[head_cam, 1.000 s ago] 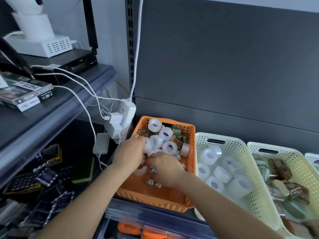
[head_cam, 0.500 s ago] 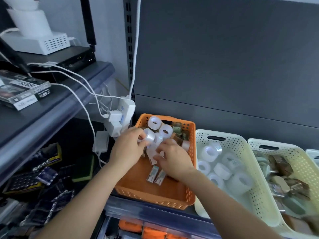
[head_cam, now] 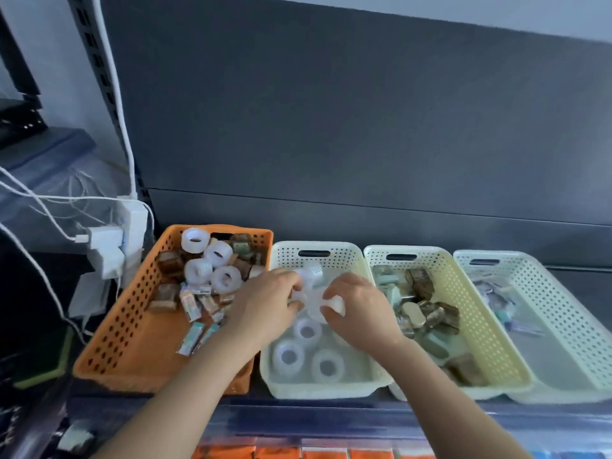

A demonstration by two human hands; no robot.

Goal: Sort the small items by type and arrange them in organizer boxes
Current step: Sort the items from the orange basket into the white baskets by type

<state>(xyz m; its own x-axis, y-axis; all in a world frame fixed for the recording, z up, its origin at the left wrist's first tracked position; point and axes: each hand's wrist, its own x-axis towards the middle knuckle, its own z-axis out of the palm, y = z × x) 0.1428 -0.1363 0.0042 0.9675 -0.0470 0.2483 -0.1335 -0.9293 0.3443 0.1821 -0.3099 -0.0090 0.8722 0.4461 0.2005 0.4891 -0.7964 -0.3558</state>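
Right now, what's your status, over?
Left grip and right grip hold tape rolls over white basket. Other rolls in orange basket. Nothing blocking.

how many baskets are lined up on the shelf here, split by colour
orange basket: 1
pale baskets, cream to white: 3
total: 4
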